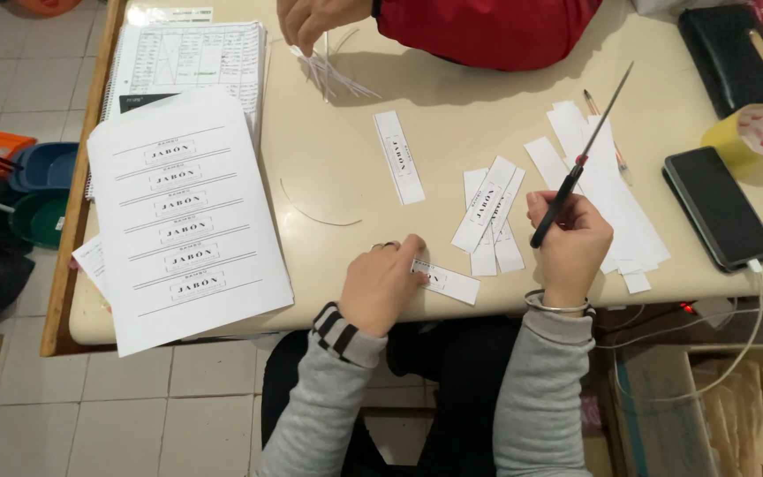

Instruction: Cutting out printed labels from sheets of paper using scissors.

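Note:
My left hand (384, 284) rests on the cream table (328, 177), its fingers pinching one end of a small white printed paper strip (452, 283). My right hand (570, 247) is closed around the black handles of a pair of scissors (580, 159), blades pointing up and away. A small pile of cut printed strips (490, 216) lies between my hands, a little farther back. One single strip (398, 156) lies alone toward the table's middle.
A stack of printed label sheets (183, 221) overhangs the left front edge, with a spiral notebook (189, 57) behind it. Blank strips (602, 190), a phone (717, 208) on a cable, a tape roll (752, 134) and a black case (735, 55) sit at right. Another person's hand (311, 22) holds thin paper slivers (328, 75).

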